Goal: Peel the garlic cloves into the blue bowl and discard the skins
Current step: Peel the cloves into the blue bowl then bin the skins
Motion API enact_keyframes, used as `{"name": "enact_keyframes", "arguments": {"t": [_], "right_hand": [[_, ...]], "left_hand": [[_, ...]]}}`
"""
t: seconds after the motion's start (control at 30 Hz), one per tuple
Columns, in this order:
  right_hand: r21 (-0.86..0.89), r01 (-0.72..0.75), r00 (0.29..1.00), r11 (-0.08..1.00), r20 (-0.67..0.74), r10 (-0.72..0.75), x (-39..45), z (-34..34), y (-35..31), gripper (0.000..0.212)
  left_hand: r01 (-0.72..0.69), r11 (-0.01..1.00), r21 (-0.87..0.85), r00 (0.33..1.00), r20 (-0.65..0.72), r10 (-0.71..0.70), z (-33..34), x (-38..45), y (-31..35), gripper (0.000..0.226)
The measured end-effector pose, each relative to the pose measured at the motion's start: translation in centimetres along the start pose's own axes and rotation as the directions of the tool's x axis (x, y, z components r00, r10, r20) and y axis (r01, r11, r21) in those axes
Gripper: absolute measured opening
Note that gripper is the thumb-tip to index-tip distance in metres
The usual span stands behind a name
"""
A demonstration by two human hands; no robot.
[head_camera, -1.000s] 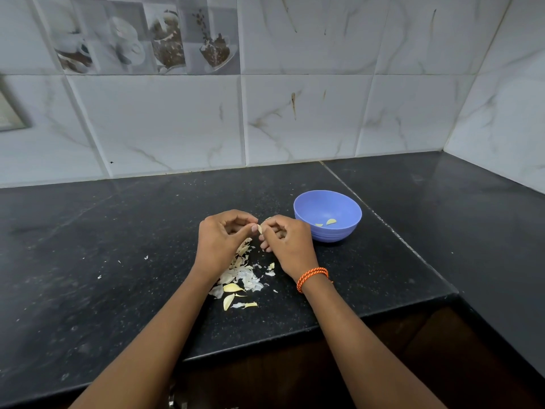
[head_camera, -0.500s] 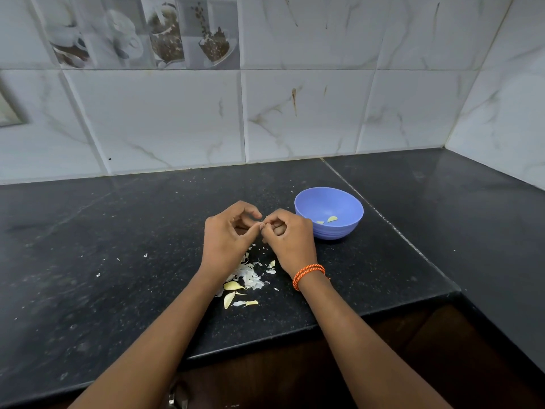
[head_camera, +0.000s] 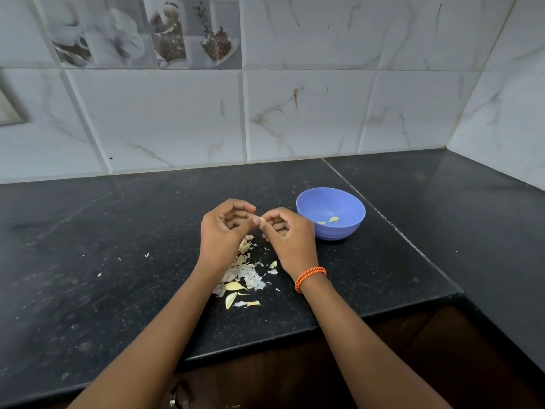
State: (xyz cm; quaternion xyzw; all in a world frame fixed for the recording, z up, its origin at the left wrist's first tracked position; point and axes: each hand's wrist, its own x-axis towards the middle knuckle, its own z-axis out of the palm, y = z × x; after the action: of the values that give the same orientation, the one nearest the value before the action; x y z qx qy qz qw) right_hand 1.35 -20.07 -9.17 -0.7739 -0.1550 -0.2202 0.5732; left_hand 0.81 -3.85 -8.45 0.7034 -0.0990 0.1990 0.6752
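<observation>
Both hands meet above the black stone countertop [head_camera: 118, 261], fingertip to fingertip, and between them sits a small pale garlic clove [head_camera: 262, 219]. The left hand [head_camera: 224, 231] has its fingers curled, thumb and forefinger pinching the clove from the left side. The right hand [head_camera: 287, 236] mirrors it, fingers curled too, thumb and forefinger nipping the clove from the right. An orange braided band [head_camera: 310, 277] circles the right wrist.

Just to the right of the right hand, touching distance by the look of it, stands the blue bowl [head_camera: 331, 212], upright on the counter, and inside it lie two peeled cloves [head_camera: 328, 221], pale yellow against the blue floor of the bowl.

Below the hands, on the near side, a heap of garlic skins [head_camera: 244, 273] spreads over the counter, white and papery, partly hidden under the left wrist. At its near edge lie a few yellowish pieces [head_camera: 233, 292]; whether these are cloves or thicker skin I cannot tell. Small white flecks are scattered further left on the stone.

Behind it all rises a wall of marbled white tiles [head_camera: 295, 113], with a decorative printed tile [head_camera: 147, 31] at the far left.
</observation>
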Motion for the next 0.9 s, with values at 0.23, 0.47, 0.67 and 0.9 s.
{"name": "enact_keyframes", "arguments": {"t": [0.23,0.47,0.67,0.9], "right_hand": [[-0.101,0.049,0.998,0.994,-0.038,-0.053,0.21,-0.08,0.48,0.011],[-0.206,0.098,0.991,0.974,-0.068,-0.114,0.17,0.09,0.66,0.006],[-0.212,0.095,0.992,0.973,-0.061,-0.111,0.09,0.13,0.42,0.011],[-0.191,0.081,0.995,0.978,-0.040,-0.090,0.17,0.19,0.34,0.007]], "left_hand": [[-0.011,0.996,0.087,0.998,0.056,0.006,0.13,-0.18,0.05,0.008],[-0.038,0.986,0.161,0.999,0.037,0.032,0.15,-0.25,0.19,0.009],[-0.019,0.984,0.175,1.000,0.007,0.018,0.17,-0.25,0.19,0.010],[-0.016,0.987,0.160,0.999,0.037,0.011,0.23,-0.28,-0.01,0.010]]}}
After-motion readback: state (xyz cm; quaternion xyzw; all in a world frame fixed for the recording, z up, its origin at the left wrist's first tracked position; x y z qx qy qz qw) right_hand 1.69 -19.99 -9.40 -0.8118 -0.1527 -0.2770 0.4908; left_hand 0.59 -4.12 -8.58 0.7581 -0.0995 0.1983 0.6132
